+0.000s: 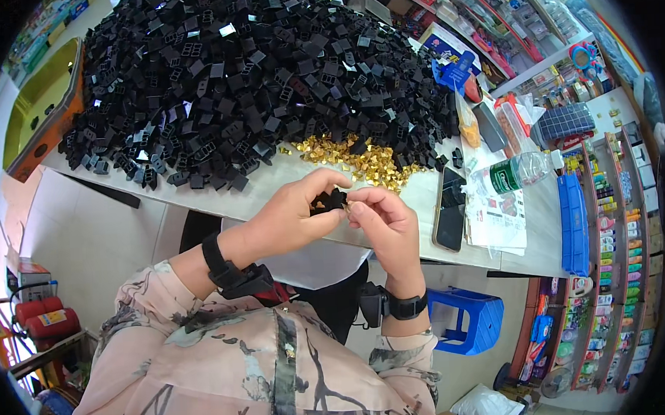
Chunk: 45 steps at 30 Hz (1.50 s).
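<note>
My left hand (284,216) holds a small black plastic part (335,200) between thumb and curled fingers, above the near edge of the table. A glint of gold shows beside it within that hand. My right hand (386,223) is closed in a pinch against the part's right end; its fingertips hide whatever lies between them. Just beyond both hands, small shiny gold pieces (364,161) lie scattered. Behind them rises a large heap of black plastic parts (243,84), many with square openings.
Right of the gold pieces lie a smartphone (450,210), papers (495,227) and a plastic water bottle (519,172) on its side. An orange-sided tray (45,98) stands at the left. A blue stool (470,320) is below the table; stocked shelves (613,253) line the right.
</note>
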### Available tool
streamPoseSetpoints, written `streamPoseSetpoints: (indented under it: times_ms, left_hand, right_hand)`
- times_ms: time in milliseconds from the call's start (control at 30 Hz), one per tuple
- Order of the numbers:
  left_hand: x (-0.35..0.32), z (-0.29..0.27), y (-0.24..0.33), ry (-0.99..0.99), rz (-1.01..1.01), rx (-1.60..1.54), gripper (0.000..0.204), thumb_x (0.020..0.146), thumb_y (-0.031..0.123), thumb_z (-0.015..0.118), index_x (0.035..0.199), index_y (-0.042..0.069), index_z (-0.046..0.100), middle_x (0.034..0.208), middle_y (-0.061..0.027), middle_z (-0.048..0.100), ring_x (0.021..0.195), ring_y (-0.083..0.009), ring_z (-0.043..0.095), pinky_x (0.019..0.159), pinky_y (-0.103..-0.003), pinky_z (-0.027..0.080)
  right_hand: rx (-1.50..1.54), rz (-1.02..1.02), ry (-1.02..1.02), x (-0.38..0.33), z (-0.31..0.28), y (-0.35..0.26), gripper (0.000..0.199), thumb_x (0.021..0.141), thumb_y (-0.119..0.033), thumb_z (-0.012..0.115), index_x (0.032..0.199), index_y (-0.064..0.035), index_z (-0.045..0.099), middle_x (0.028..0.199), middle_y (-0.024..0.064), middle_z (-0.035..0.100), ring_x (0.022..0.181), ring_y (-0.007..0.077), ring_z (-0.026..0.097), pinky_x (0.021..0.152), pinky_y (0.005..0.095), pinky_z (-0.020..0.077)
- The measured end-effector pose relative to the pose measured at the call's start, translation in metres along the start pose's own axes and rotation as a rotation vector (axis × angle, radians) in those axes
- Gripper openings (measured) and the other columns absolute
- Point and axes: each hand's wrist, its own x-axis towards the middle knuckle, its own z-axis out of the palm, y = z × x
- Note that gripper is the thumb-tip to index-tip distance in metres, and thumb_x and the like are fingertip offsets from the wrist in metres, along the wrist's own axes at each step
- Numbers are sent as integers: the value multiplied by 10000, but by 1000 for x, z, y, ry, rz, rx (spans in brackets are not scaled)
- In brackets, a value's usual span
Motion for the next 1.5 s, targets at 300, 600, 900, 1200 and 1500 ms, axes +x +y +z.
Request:
streamPoseSetpoints:
  times_ms: [300,600,900,1200,1500]
  left_hand:
    - [-1,4,-7,71,159,47,227,823,75,605,1046,37,604,841,-96,612,744,-184,590,672,-299,472]
    - [-2,2,-7,45,229,165,267,824,62,616,1088,26,627,936,-114,642,826,-199,607,719,-287,473]
    - [-3,0,-2,11,79,1,289,840,44,596,1128,27,619,987,-97,646,845,-153,618,710,-278,499]
    - [-2,4,-10,60,324,231,297,819,13,598,1115,29,619,928,-109,640,807,-207,625,688,-309,494]
    - [-5,6,-13,81,404,386,315,793,-7,603,1105,31,624,885,-119,631,794,-258,616,682,-327,489]
  right_hand:
    - [138,61,52,-3,-2,-1,154,885,-29,592,1034,7,607,870,26,616,732,86,566,671,214,467]
    - [130,123,52,-4,-3,1,143,880,-33,600,1019,-3,606,840,17,601,691,72,543,633,205,449]
    - [370,242,104,-4,-1,6,120,888,-52,612,999,-23,578,796,5,575,665,73,541,594,195,445]
    - [256,328,87,-2,-6,4,70,894,-66,611,953,-42,581,771,-9,577,637,58,537,579,185,443]
    - [187,345,32,-2,-8,5,114,885,-137,645,946,-52,599,761,-23,586,656,43,544,599,178,453]
